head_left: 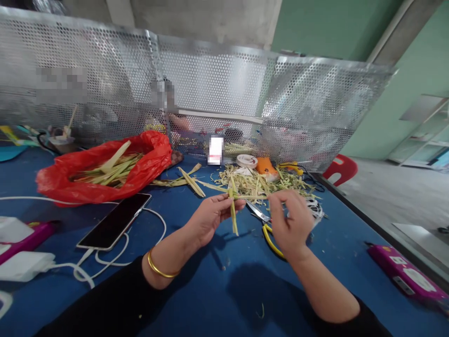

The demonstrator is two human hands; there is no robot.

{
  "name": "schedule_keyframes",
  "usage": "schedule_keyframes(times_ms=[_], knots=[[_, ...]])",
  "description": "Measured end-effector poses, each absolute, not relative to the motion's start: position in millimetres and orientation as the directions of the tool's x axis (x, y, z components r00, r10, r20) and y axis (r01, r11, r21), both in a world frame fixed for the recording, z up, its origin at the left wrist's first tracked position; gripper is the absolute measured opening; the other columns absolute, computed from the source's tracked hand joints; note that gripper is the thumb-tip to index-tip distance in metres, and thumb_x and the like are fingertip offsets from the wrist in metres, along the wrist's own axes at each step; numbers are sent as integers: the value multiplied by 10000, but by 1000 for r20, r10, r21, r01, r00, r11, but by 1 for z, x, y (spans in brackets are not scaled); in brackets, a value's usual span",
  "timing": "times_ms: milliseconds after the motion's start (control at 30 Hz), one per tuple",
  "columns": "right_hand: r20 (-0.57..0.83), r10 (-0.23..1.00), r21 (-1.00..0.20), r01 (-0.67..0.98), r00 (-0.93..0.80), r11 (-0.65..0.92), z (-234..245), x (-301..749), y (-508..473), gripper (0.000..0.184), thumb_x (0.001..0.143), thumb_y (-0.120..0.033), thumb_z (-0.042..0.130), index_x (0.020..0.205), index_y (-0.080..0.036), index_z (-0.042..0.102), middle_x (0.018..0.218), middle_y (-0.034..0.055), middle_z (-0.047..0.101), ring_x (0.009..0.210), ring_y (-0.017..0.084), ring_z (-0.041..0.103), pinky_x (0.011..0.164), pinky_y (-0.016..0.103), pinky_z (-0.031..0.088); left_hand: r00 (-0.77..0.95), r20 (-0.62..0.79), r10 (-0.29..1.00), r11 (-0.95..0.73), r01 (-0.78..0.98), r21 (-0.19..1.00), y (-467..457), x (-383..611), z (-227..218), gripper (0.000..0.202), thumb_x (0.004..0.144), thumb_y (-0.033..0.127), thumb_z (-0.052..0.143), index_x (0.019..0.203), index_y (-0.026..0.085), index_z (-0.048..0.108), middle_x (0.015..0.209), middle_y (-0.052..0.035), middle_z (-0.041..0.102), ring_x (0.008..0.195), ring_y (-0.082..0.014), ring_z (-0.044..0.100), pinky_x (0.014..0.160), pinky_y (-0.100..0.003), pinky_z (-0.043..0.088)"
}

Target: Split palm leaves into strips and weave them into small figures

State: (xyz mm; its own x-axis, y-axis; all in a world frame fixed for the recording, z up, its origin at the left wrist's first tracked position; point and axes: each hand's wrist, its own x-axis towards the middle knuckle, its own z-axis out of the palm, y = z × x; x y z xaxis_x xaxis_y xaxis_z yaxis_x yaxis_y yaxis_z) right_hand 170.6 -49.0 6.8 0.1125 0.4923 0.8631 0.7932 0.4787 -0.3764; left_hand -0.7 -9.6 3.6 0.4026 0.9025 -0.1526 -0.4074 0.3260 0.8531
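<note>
My left hand [210, 217] pinches a folded green-yellow leaf strip [233, 210] above the blue table [210, 290]. One end of the strip hangs down and another part runs right toward my right hand [289, 220]. The fingers of my right hand are closed on that far end of the strip. A gold bangle circles my left wrist. Beneath my right hand lie yellow-handled scissors [266, 231], their blades pointing up-left.
A red plastic bag [105, 171] with leaf strips lies at the left. A phone [114, 220] on a white cable sits before it. Leaf scraps [259, 182], a tape roll [246, 160] and an orange object lie behind. A perforated metal screen [210, 84] backs the table; a pink box [407, 276] lies right.
</note>
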Motion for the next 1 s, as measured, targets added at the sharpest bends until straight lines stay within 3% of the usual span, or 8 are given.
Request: schedule_keyframes(times_ms=[100,200,433,633,733,867,1000], knots=[[637,766,-490,718,-93,495,-8,152,-48,190,874,-286,526,719,-206,603,707,32,630,680,174,559,669,293,407,374,-63,925,227,-413,882,-11,1,2,172,729,194,699,877,106,699,880,-93,732,856,-155,664,862,-261,475],[451,889,-686,610,-73,398,-21,139,-45,245,869,-311,514,661,-198,578,622,2,588,597,149,529,587,256,399,367,-43,929,187,-364,912,-15,5,1,202,677,211,742,847,109,703,857,-88,733,826,-168,660,794,-261,490],[385,897,-713,548,-216,437,-17,133,-53,255,869,-211,426,639,-195,534,633,-3,540,620,142,510,595,249,393,224,-81,971,161,-371,914,-15,5,-1,162,670,231,738,788,124,708,800,-84,731,759,-183,658,622,-257,510],[249,957,-887,361,-149,288,-21,129,-53,264,874,-305,458,652,-188,542,636,3,568,597,139,518,558,244,407,239,-79,968,151,-301,942,-16,5,1,187,654,277,746,746,118,711,734,-78,721,657,-166,643,540,-243,496],[323,924,-802,459,-207,383,-23,128,-54,300,898,-273,423,623,-195,515,603,0,536,581,139,505,558,245,392,230,-101,968,175,-327,929,-16,5,0,180,643,246,753,759,119,701,731,-71,724,675,-160,649,615,-254,513],[465,811,-477,671,-355,567,-18,129,-61,269,910,-211,412,656,-201,500,662,17,557,620,150,517,596,258,365,209,-138,968,210,-381,900,-14,3,-1,202,662,196,744,841,126,682,719,-51,721,710,-137,652,712,-246,505],[674,703,-269,810,-228,521,-8,142,-59,200,934,-259,408,831,-194,567,816,79,616,774,207,548,703,310,383,327,-124,937,240,-340,909,-11,-1,1,151,692,227,729,751,99,676,693,-40,681,626,-106,613,685,-238,502]])
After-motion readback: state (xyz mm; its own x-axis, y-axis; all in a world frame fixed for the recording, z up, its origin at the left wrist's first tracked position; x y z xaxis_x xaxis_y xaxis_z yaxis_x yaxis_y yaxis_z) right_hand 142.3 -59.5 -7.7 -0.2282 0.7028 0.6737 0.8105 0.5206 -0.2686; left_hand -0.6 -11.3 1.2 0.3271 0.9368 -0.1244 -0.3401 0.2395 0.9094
